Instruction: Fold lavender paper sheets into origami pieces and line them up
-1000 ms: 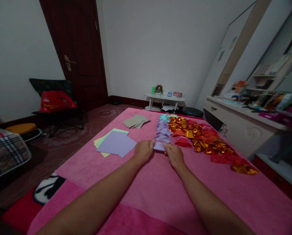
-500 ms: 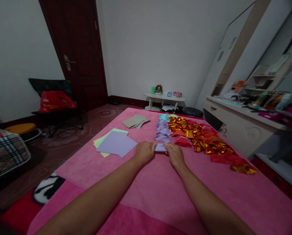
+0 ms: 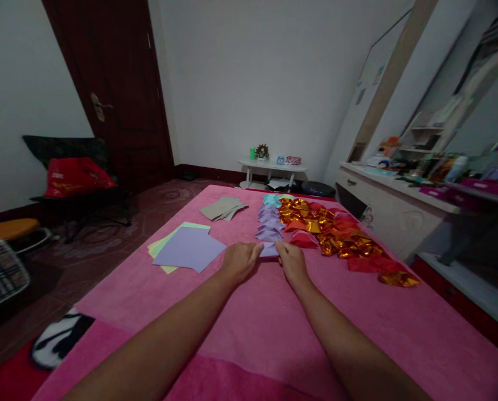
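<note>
Both my hands rest on a pink blanket (image 3: 274, 323), stretched out in front of me. My left hand (image 3: 239, 260) and my right hand (image 3: 291, 262) pinch a small folded lilac paper piece (image 3: 269, 251) from either side, fingers pressed together on it. It lies at the near end of a row of folded lilac pieces (image 3: 269, 221) that runs away from me. A stack of flat paper sheets (image 3: 187, 248), lilac on top with green and yellow under it, lies just left of my left hand.
Red and gold foil folded pieces (image 3: 336, 236) spread right of the lilac row. Grey sheets (image 3: 222, 208) lie farther back. Around stand a dark door (image 3: 107, 100), a chair with a red cushion (image 3: 75, 175), a small white table (image 3: 271, 165) and a cluttered dresser (image 3: 399, 206).
The view has shifted, so everything sits slightly more to the left. My hands stay on the lilac piece and have closed in on it a little.
</note>
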A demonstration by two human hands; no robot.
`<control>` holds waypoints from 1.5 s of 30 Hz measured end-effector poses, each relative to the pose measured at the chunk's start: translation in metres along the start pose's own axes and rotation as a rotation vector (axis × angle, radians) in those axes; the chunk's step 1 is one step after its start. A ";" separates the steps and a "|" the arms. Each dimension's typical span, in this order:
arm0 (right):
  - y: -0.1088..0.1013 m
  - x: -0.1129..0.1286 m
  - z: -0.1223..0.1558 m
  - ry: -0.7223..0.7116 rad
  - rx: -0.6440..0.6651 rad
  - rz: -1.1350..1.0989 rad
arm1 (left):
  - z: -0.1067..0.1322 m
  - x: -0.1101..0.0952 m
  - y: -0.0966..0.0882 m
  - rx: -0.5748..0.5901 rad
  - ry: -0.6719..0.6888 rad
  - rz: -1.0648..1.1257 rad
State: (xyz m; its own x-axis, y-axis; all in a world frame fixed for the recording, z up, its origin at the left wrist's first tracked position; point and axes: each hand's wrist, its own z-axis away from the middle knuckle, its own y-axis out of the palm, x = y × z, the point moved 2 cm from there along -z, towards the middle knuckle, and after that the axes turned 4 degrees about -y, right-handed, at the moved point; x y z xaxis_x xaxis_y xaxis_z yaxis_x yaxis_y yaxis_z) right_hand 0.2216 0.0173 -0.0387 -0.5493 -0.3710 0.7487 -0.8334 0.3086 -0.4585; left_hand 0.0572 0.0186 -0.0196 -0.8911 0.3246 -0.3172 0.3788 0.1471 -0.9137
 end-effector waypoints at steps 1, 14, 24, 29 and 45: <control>-0.001 0.001 0.001 -0.005 -0.002 0.026 | 0.000 0.001 -0.001 -0.003 0.003 0.013; -0.152 -0.025 0.040 -0.022 0.026 0.486 | -0.006 0.005 0.003 0.020 0.012 0.059; -0.236 -0.078 0.069 0.030 0.037 0.756 | -0.007 0.004 0.007 0.033 0.041 0.027; -0.243 -0.086 0.067 0.029 0.027 0.791 | -0.007 0.005 0.008 0.028 0.052 0.030; -0.281 -0.119 0.072 0.239 -0.505 0.857 | -0.006 0.003 0.005 0.036 0.043 0.024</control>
State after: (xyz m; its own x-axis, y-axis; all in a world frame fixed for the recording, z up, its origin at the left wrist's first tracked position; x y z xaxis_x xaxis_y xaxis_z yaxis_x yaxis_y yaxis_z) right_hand 0.5166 -0.0888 -0.0332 -0.8758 0.3152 0.3655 -0.0128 0.7418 -0.6705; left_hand 0.0579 0.0254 -0.0236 -0.8701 0.3674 -0.3287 0.3900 0.1055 -0.9147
